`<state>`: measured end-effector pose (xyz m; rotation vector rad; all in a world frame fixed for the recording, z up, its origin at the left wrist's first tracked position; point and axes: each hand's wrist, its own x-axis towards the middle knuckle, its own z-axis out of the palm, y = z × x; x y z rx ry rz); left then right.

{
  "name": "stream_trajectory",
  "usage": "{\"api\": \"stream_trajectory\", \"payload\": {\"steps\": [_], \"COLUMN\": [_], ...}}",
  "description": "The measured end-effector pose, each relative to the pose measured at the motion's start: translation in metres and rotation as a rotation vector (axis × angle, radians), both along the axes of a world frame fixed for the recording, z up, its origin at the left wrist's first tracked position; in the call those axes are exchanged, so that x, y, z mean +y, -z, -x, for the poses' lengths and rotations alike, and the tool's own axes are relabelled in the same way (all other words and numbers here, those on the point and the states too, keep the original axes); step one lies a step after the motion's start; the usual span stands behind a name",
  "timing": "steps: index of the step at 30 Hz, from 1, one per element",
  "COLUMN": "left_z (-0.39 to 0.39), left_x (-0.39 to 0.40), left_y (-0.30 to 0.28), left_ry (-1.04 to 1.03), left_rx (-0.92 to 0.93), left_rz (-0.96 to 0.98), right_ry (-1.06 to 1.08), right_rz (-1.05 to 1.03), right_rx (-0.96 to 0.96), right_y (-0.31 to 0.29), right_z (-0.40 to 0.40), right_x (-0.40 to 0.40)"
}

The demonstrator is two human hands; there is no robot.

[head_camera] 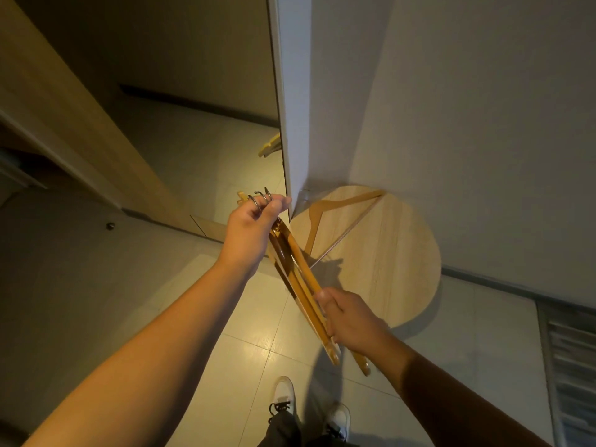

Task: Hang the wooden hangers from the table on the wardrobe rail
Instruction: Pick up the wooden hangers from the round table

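Round table (396, 253) w/ one hanger (335, 206)

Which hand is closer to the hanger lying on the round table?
Left. The left hand, gripping the bundle's hooks, sits just beside the hanger on the table; the right hand holds the bundle's lower ends, farther below.

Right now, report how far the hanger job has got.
Done: nothing visibly hung; no wardrobe rail shows in this view. In hand: the left hand grips the metal hooks of a bunch of hangers, while the right hand holds their arms. Left: one hanger lies on the round table.
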<state>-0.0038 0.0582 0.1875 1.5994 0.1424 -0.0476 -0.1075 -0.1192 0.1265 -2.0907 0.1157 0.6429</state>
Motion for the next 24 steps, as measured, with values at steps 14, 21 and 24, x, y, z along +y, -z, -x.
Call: {"api": "stream_trajectory", "payload": {"steps": [14,21,24], "left_z": [0.012,0.011,0.009], "left_x": [0.055,0.081,0.090], "left_y": [0.051,0.097,0.114], "left_ry": [-0.068,-0.027,-0.015], "left_rx": [0.019,0.058,0.061], "left_rz": [-0.122,-0.193,-0.185], "right_ry": [0.000,0.127,0.182], "right_rz": [0.334,0.502,0.526], "right_rx": [-0.035,-0.006,0.014], "right_y": [0.120,0.203,0.226], "right_z": [-0.109,-0.202,-0.220], "right_x": [0.003,0.042,0.060]}}
